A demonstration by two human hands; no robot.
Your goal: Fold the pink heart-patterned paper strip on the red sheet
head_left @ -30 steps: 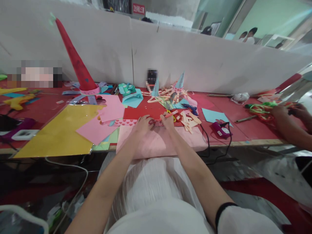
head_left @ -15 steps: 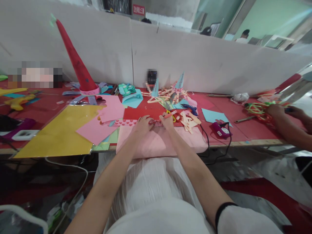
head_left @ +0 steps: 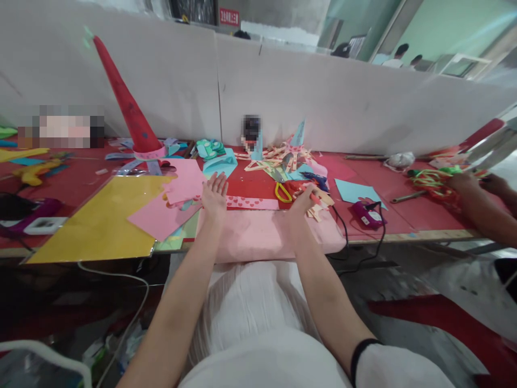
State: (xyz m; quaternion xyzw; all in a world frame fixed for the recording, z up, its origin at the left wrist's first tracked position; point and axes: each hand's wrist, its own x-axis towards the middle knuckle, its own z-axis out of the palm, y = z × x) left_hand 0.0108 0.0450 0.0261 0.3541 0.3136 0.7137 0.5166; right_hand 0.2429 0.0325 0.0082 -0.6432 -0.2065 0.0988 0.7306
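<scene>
My left hand [head_left: 214,195] lies flat with its fingers stretched out, on the left end of a pink strip printed with red hearts [head_left: 252,202]. The strip runs along the far edge of a large pink paper sheet [head_left: 258,237], with a red sheet [head_left: 248,187] behind it. My right hand [head_left: 302,203] is curled at the strip's right end and holds a small orange thing [head_left: 314,198] that I cannot name. Yellow-handled scissors [head_left: 281,193] lie just left of that hand.
A yellow sheet [head_left: 97,218] and pink sheets [head_left: 161,215] cover the left of the red table [head_left: 404,218]. A tall red cone [head_left: 129,108] stands at the back left, paper scraps [head_left: 283,156] behind. A purple corded tool [head_left: 365,214] lies to the right. Another person's hands [head_left: 464,183] work at the far right.
My hands were together pinching at the middle of the heart strip. They have moved apart: the left slid left and opened flat, the right moved right past the scissors.
</scene>
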